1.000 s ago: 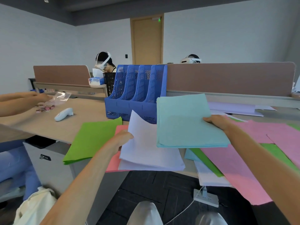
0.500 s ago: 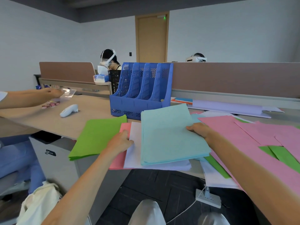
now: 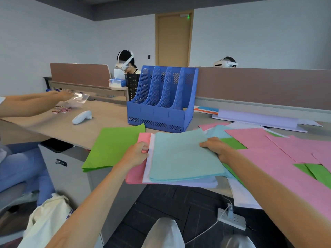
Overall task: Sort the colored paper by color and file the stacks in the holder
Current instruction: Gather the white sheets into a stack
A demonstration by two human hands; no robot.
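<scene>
At the desk's near edge, my right hand (image 3: 216, 147) grips the light-blue stack (image 3: 182, 156), which lies on the pink stack (image 3: 143, 138) that my left hand (image 3: 136, 154) pinches. Sorting seems partly done. Next, I judge, comes squaring the blue stack and slotting it upright into the far holder (image 3: 161, 111).

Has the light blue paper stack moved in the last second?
Yes. The light blue paper stack came down: it hid a corner of the blue file holder; now it lies below that, on the lavender pile.

Open-plan office, desk dividers (image 3: 259, 86), file holder (image 3: 161, 104) (blue), door (image 3: 173, 40)
</scene>
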